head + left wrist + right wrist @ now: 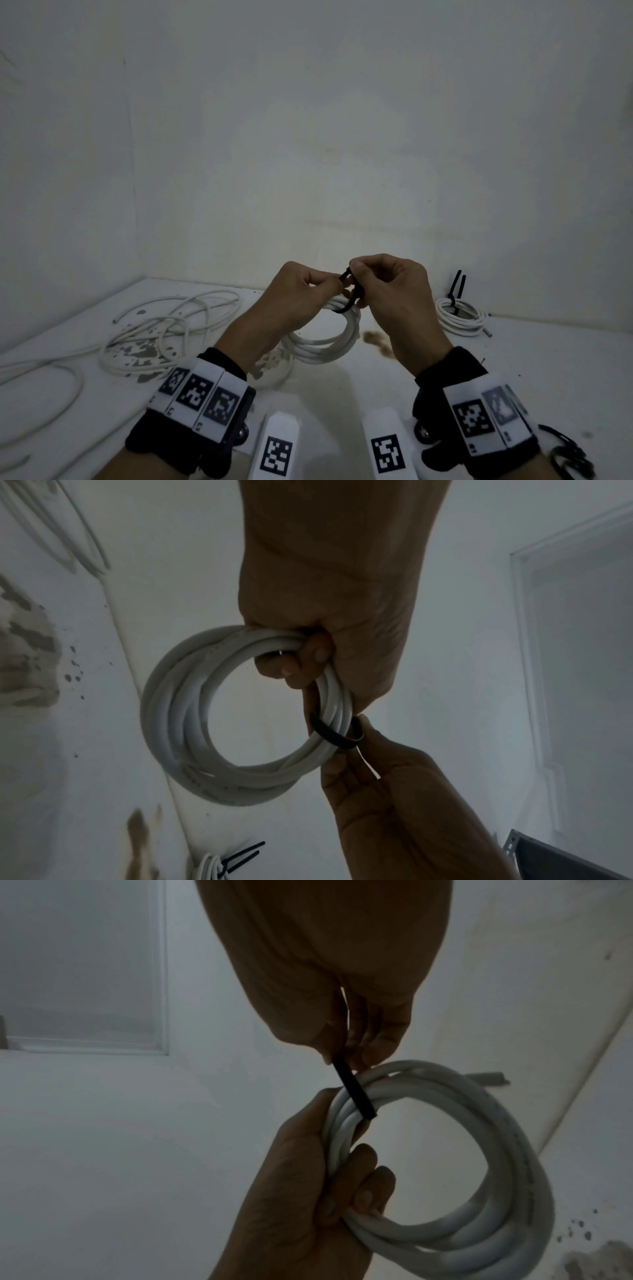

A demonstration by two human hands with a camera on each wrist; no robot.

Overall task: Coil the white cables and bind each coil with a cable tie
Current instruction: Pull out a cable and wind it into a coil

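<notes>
A white cable coil (325, 339) hangs in the air above the white surface, held at its top by my left hand (301, 291), whose fingers curl round the strands (294, 664). A black cable tie (349, 294) loops around the coil's strands next to those fingers (334, 737). My right hand (380, 284) pinches the tie just above the coil (349, 1085). The coil (445, 1177) hangs as a round loop of several turns, one cable end sticking out behind it.
A loose tangle of white cable (161, 329) lies at the left. A bound coil (460, 315) with black tie tails sticking up rests at the back right. More black ties (568, 452) lie by my right wrist. Walls close off the back and left.
</notes>
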